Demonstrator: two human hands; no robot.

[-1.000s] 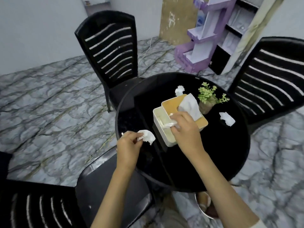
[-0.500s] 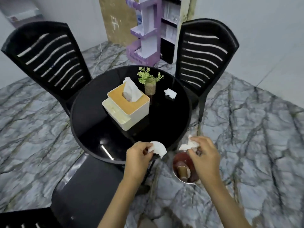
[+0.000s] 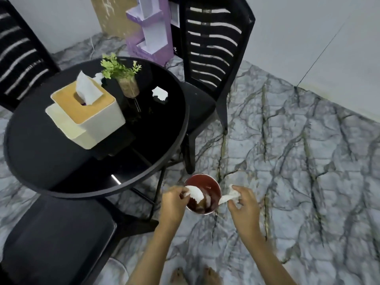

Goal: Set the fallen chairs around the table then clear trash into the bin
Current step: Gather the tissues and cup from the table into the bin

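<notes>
Floor [image 3: 287, 161]: grey marble with dark veins, running off to your right.
Worktop [image 3: 41, 153]: round, black and glossy, on your left.
Chairs: three black ones stand upright round the worktop, the far right chair [image 3: 213, 48], the far left chair [image 3: 18, 54], and the near chair [image 3: 57, 239], of which you see only the seat.
Tissue box [image 3: 98, 118]: cream with a tan lid, on the worktop, one sheet sticking up.
Bin [image 3: 207, 184]: a small round bin, red inside, on the floor just off the worktop's near right edge, between your hands.
Plant [image 3: 119, 68]: a small green sprig in a pot, just beyond the tissue box.
Left grip [image 3: 173, 200]: your fingers pinch a crumpled tissue [image 3: 195, 193] over the bin's left rim.
Right grip [image 3: 244, 204]: your fingers curl round a twisted tissue [image 3: 228, 197] at the bin's right rim.
Loose trash: one white scrap [image 3: 160, 93] lies right of the plant, and another scrap [image 3: 98, 77] sits behind the box.
</notes>
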